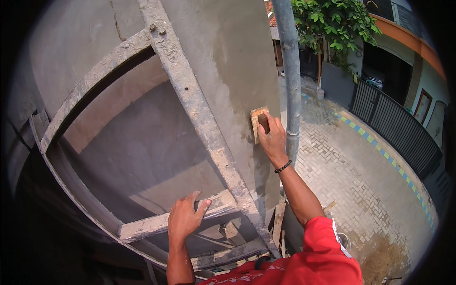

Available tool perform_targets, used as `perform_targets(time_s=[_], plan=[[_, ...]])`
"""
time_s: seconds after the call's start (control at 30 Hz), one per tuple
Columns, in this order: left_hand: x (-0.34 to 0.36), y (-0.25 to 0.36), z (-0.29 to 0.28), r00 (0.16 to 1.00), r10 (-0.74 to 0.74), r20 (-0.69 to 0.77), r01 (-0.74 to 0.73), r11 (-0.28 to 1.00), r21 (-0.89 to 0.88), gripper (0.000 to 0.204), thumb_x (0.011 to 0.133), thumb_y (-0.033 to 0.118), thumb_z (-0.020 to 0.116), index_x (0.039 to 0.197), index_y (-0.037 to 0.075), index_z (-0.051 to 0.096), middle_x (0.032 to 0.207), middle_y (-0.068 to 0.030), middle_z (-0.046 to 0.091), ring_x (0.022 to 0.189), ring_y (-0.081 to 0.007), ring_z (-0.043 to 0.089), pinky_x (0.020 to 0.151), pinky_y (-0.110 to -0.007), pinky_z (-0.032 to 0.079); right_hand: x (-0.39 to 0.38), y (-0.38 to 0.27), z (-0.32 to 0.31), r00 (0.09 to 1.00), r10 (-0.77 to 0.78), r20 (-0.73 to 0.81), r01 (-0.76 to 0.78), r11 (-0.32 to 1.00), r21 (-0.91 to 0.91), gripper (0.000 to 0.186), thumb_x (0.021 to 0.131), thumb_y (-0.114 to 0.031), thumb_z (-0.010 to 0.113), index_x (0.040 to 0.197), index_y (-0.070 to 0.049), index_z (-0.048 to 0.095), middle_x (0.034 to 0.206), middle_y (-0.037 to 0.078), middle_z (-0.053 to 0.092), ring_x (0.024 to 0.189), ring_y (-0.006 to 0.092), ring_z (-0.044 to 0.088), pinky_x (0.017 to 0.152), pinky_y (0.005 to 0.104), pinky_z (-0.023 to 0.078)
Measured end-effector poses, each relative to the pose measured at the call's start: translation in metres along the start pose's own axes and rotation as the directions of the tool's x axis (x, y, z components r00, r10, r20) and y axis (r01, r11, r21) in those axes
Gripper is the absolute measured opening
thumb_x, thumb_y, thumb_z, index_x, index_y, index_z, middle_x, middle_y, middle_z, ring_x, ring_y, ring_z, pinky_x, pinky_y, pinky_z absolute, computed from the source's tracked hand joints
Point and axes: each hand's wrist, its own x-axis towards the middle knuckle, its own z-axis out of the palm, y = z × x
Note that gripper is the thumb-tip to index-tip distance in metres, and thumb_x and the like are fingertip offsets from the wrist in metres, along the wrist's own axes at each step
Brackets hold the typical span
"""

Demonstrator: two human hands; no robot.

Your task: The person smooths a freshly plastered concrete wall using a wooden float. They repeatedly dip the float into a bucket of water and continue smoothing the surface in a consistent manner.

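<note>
My right hand (pixel 271 135) is closed around the dark handle of a plastering float (pixel 257 114), whose pale, worn board lies against the plastered wall (pixel 247 61) near its right edge. Damp, darker plaster surrounds the float. A black bead bracelet circles my right wrist. My left hand (pixel 184 216) grips the mortar-crusted crossbar (pixel 147 227) of a scaffold frame (pixel 209 126), thumb on the near side and fingers over the far side. The fingers are partly hidden.
Beside the wall's right edge rises a grey pole (pixel 290 71). Far below lies a paved street (pixel 332 156) with a dark gate (pixel 394 123) and a leafy tree (pixel 332 23). Under the crossbar are wooden boards (pixel 231 233). A curved frame member (pixel 90 88) arches at left.
</note>
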Motion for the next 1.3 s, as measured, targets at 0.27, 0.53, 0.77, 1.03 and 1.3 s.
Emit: perform_targets(time_s=[0.27, 0.53, 0.77, 1.03, 1.3], plan=[[0.001, -0.002, 0.003, 0.996, -0.077, 0.038, 0.077, 0.997, -0.018, 0.059, 0.093, 0.053, 0.062, 0.125, 0.004, 0.068, 0.104, -0.0290, 0.071, 0.103, -0.0470, 0.067, 0.090, -0.052, 0.051, -0.036, 0.014, -0.013, 0.980, 0.043, 0.196, -0.035, 0.998, -0.043, 0.049, 0.084, -0.008, 0.068, 0.132, -0.002, 0.060, 0.096, 0.017, 0.059, 0.090, 0.0356, 0.062, 0.081, 0.0442, 0.052], [-0.001, 0.002, 0.002, 0.998, -0.052, 0.017, 0.052, 0.999, -0.011, 0.057, 0.092, 0.052, 0.064, 0.125, 0.005, 0.069, 0.105, -0.0276, 0.071, 0.101, -0.0459, 0.068, 0.089, -0.050, 0.052, 0.088, -0.008, -0.007, 0.965, -0.062, -0.254, 0.057, 0.998, -0.026, 0.043, 0.088, -0.010, 0.067, 0.130, 0.001, 0.060, 0.109, 0.021, 0.066, 0.100, 0.0354, 0.067, 0.088, 0.0428, 0.053], [-0.001, 0.000, 0.000, 0.998, -0.059, 0.008, 0.060, 0.998, -0.014, 0.057, 0.092, 0.051, 0.064, 0.123, 0.004, 0.069, 0.106, -0.0274, 0.071, 0.101, -0.0462, 0.068, 0.089, -0.051, 0.052, -0.012, 0.001, -0.002, 0.984, 0.090, 0.154, -0.078, 0.994, -0.078, 0.045, 0.087, -0.010, 0.068, 0.129, 0.002, 0.060, 0.107, 0.020, 0.066, 0.098, 0.0359, 0.067, 0.087, 0.0422, 0.054], [-0.002, 0.001, 0.000, 1.000, -0.016, 0.012, 0.016, 1.000, 0.006, 0.058, 0.094, 0.052, 0.062, 0.126, 0.003, 0.067, 0.108, -0.0286, 0.070, 0.103, -0.0466, 0.067, 0.092, -0.052, 0.052, 0.060, -0.012, 0.002, 0.988, -0.084, -0.126, 0.071, 0.992, -0.106, 0.049, 0.089, -0.011, 0.068, 0.135, -0.001, 0.055, 0.102, 0.018, 0.062, 0.096, 0.0365, 0.065, 0.082, 0.0466, 0.053], [0.001, 0.000, 0.000, 0.999, -0.038, 0.019, 0.038, 0.999, 0.009, 0.058, 0.094, 0.051, 0.062, 0.126, 0.004, 0.068, 0.107, -0.0281, 0.071, 0.102, -0.0469, 0.067, 0.090, -0.052, 0.052, 0.009, 0.023, -0.012, 1.000, -0.011, -0.027, 0.008, 0.995, -0.097, 0.047, 0.089, -0.011, 0.066, 0.134, -0.001, 0.057, 0.113, 0.020, 0.063, 0.104, 0.0365, 0.065, 0.089, 0.0446, 0.053]])
